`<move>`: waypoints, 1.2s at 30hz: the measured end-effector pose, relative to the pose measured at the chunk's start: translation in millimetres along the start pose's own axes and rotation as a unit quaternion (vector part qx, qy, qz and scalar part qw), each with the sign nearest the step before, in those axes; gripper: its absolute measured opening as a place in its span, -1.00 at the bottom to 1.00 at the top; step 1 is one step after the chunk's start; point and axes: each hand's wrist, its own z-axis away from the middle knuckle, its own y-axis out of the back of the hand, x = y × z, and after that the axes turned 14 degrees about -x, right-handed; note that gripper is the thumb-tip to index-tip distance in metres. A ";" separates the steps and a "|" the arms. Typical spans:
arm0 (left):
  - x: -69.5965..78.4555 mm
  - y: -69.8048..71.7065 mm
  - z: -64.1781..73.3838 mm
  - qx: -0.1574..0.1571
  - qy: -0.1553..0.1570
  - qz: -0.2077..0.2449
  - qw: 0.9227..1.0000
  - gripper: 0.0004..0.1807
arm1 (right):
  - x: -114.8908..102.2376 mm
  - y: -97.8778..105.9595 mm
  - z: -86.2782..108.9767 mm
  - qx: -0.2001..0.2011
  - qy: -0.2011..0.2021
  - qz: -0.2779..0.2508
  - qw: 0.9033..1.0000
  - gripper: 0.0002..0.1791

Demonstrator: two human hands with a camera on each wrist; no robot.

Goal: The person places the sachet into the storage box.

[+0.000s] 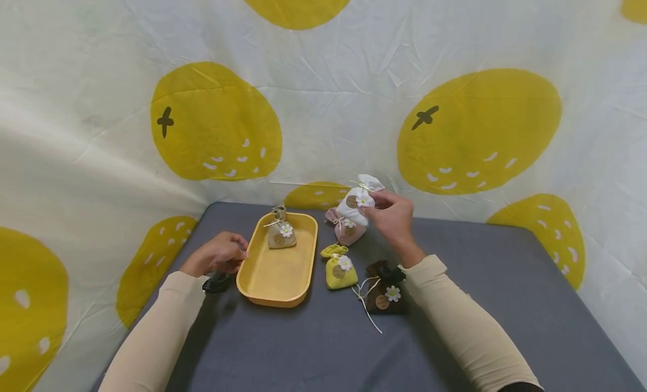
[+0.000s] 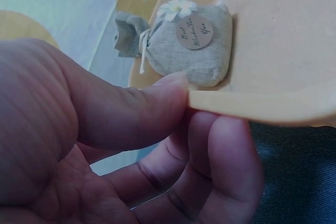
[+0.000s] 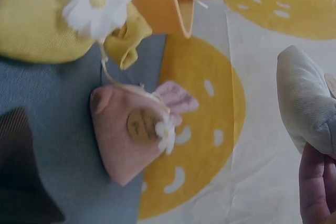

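Observation:
My left hand [image 1: 226,253] pinches the left rim of a yellow-orange tray [image 1: 275,279], thumb above and fingers below, as the left wrist view shows. Inside the tray, at its far end, lies a beige drawstring pouch [image 1: 281,235] with a white flower and a round tag. A white pouch [image 1: 354,204] is held in the air by my right hand [image 1: 393,215], its thumb and fingers on the pouch's right side. Below it on the table is a pink pouch [image 1: 349,233], partly covered in the head view. Nearer stands a yellow pouch [image 1: 340,275].
A dark brown pouch [image 1: 385,299] with a long loose cord lies under the right forearm. The grey table [image 1: 313,352] ends at a white curtain [image 1: 333,128] printed with big yellow fruit. Beside the left wrist is a small black object [image 1: 217,282].

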 end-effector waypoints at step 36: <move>1.7 -1.5 1.3 0.001 -0.006 -0.005 1.000 -0.72 | -19.2 -56.1 -3.8 -0.050 0.043 0.017 0.998 -0.63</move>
